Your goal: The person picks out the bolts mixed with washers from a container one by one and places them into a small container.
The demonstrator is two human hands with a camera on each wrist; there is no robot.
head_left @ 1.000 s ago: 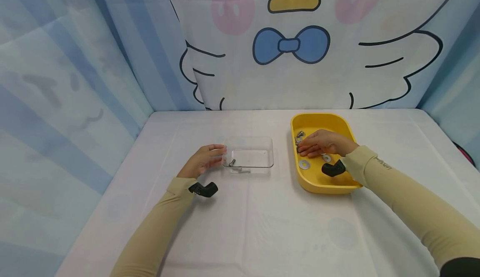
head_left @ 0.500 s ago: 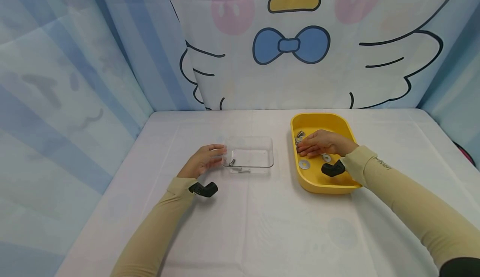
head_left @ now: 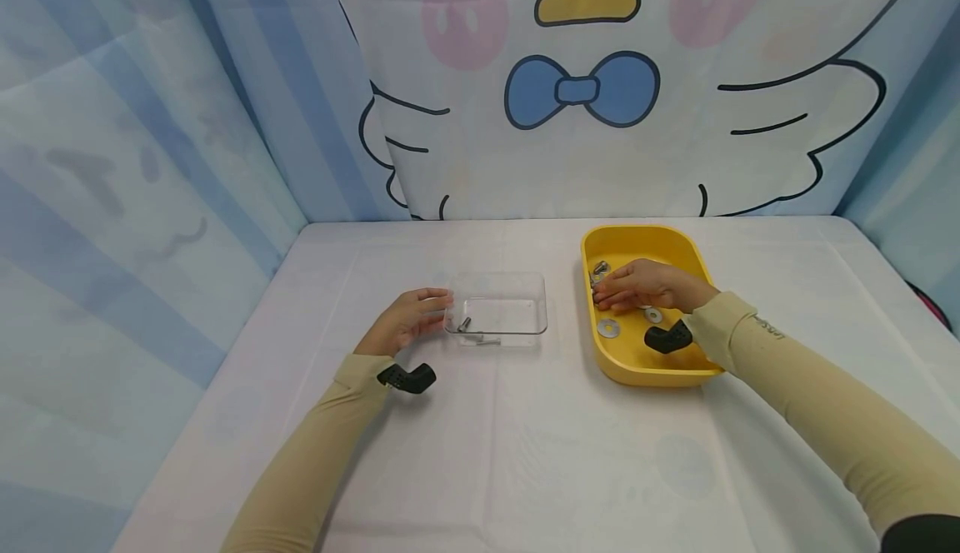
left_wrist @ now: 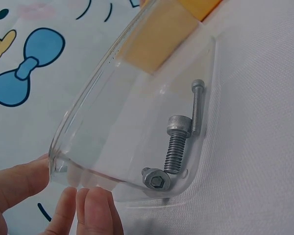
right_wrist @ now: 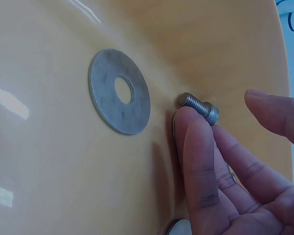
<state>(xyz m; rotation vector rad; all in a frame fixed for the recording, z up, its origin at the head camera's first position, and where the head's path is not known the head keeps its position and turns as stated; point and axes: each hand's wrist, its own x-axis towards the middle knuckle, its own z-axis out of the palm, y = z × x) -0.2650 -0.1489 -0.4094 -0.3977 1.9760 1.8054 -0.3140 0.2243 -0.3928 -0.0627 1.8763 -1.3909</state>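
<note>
My left hand (head_left: 405, 320) rests its fingertips against the left side of a clear plastic box (head_left: 543, 303). Inside the box, the left wrist view shows a thick socket head screw (left_wrist: 175, 152), a thinner long screw (left_wrist: 197, 107) and a third screw (left_wrist: 156, 180) seen head-on. My right hand (head_left: 651, 284) reaches into a yellow tray (head_left: 660, 376). In the right wrist view its fingertips are at a short socket head screw (right_wrist: 201, 107), with one digit held apart from the others. A thin rim shows behind those fingertips; its kind is unclear.
A large flat washer (right_wrist: 102, 95) lies on the tray floor, apart from the right fingers. Another round metal piece (right_wrist: 180, 228) is partly cut off below. More hardware (head_left: 601, 268) sits by the tray's left wall. A white cloth (head_left: 525, 445) covers the table before a printed curtain.
The right fingertips have shifted slightly up and closer together in the tray. My left hand and the clear box have stayed in place.
</note>
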